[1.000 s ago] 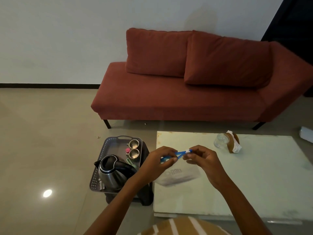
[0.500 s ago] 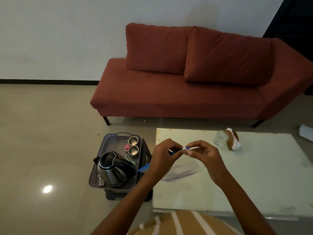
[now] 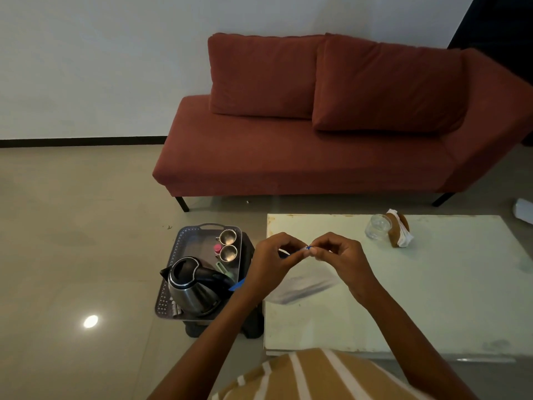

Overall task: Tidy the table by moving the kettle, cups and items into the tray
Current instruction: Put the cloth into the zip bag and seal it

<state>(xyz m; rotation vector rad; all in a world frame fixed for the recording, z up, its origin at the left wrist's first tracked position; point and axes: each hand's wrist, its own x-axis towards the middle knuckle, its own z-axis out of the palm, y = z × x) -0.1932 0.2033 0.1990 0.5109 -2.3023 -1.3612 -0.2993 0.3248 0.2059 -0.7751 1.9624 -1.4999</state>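
1. Pinched between the curled fingers of the left hand point(image 3: 272, 262) and the right hand point(image 3: 341, 255) is the blue-and-white sealing strip point(image 3: 308, 248) of a clear plastic bag point(image 3: 305, 284), which hangs below them over the pale rectangular table point(image 3: 432, 298).
2. A stainless-steel kettle with a black handle point(image 3: 193, 287) is seen inside the grey perforated plastic tray point(image 3: 173, 255), just left of the table; two small steel cups point(image 3: 227, 236) are set in the tray's far right corner.
3. A clear glass jar point(image 3: 377, 226) and a brown tissue holder point(image 3: 399, 230) are seen side by side on the table's far edge.
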